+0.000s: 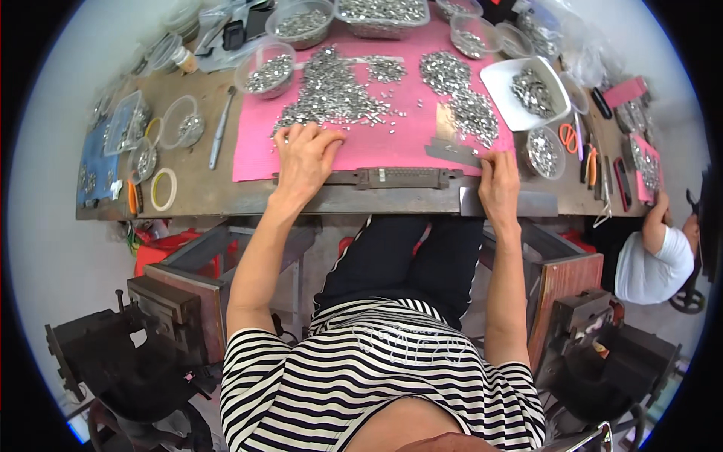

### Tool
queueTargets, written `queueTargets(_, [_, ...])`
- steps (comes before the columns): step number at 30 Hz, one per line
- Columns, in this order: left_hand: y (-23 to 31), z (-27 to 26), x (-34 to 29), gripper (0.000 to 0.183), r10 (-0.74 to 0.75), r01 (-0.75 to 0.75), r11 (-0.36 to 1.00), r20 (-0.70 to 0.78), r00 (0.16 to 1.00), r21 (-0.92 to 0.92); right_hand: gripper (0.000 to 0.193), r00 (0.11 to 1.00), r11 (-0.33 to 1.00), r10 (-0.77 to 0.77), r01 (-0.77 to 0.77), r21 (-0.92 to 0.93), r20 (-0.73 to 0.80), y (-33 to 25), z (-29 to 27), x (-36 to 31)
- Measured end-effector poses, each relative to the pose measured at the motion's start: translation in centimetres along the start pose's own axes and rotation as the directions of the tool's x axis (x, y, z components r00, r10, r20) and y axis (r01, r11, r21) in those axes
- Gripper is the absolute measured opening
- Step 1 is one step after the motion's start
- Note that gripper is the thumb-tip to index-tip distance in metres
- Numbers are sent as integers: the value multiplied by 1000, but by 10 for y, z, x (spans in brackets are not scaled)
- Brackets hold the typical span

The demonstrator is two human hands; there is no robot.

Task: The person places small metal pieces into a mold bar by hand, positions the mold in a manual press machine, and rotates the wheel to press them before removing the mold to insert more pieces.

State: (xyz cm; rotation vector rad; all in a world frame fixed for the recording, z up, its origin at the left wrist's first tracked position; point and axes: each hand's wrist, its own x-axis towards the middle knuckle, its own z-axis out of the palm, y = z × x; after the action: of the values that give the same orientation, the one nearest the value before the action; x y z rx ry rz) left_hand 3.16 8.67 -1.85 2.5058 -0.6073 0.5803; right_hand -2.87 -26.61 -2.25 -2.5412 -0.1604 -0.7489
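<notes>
Barely distinct metal pieces (328,89), left hand (303,156) alongside, right hand's (501,184) grip unclear

Odds and ends around the bench (197,169).
Left end: blue mat (96,154) by the left edge; pale tape ring (154,194) close to the near edge, orange-handled tool (132,197) just left of it; grey-blue brush (219,135) lying flat, bristle head toward the far edge. Far left corner: black device (234,34); small jar (184,59), contents orange-brown. Right end: orange scissors (568,138); nearer the near edge, orange-handled pliers (592,167); farther right, red-and-black tool (622,184). Below near edge, left: red plastic item (154,252). Floor: dark machine at left (98,343), another dark machine at right (633,361). Off the near right corner: co-worker in white top (654,260).
</notes>
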Motion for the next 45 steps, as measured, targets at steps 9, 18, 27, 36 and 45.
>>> queueTargets(9, [8, -8, 4, 8, 5, -7, 998, 23, 1000, 69, 14, 996, 919, -13, -22, 394, 86, -51, 19, -11])
queueTargets(18, [66, 17, -12, 8, 88, -102, 932, -55, 995, -349, 14, 990, 954, -124, 99, 282, 69, -49, 19, -14])
queueTargets(27, [69, 28, -14, 11, 125, -121, 934, -11, 992, -335, 11, 985, 876, 68, -134, 464, 157, -46, 16, -14])
queueTargets(36, [67, 21, -15, 14, -6, 22, 915, 40, 999, -404, 14, 986, 888, 108, -153, 433, 128, -52, 21, -12])
queueTargets(45, [12, 7, -11, 46, -90, 76, 991, 139, 986, 106, 27, 999, 975, -16, 8, 222, 36, -60, 28, -17])
